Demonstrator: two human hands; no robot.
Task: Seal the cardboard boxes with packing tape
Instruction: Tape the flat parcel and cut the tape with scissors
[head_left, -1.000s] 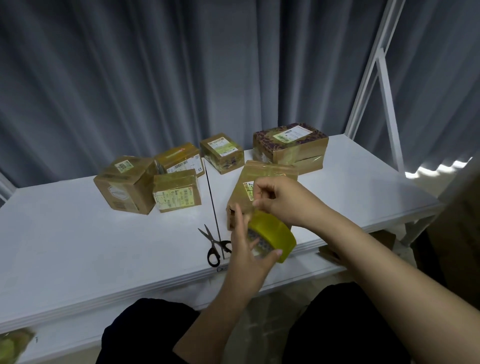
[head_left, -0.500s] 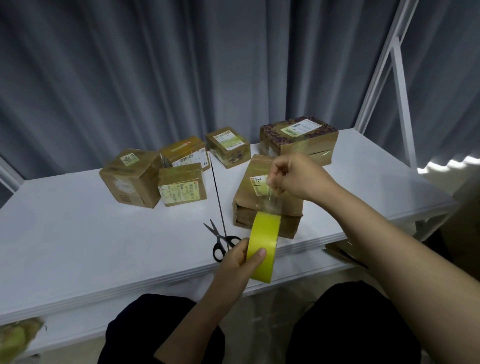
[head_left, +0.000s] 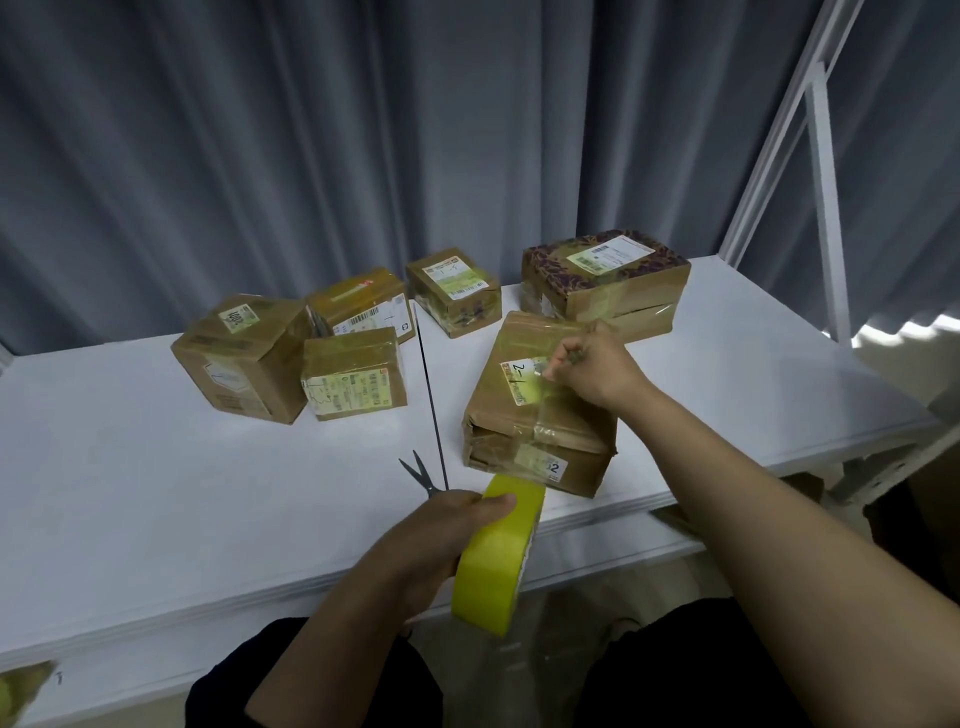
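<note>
yellow tape roll (head_left: 493, 556), brown boxes (head_left: 535, 410) (one purple-patterned (head_left: 602, 275)), white table (head_left: 156, 493)

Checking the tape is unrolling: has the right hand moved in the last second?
Yes. Pinching the tape, the right hand went from the roll back across the near box's top to its label.

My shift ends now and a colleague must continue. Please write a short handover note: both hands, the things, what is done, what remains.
Left hand grips the yellow tape roll above the near edge of the table.
Right hand pinches the tape end on top of the nearest box, beside its label.
Scissors lie on the table left of that box, handles hidden by the left hand.
Done: a strip is pulled out to the box top.
Left: press it down, cut it, then check the five other boxes behind; they look taped already.
</note>
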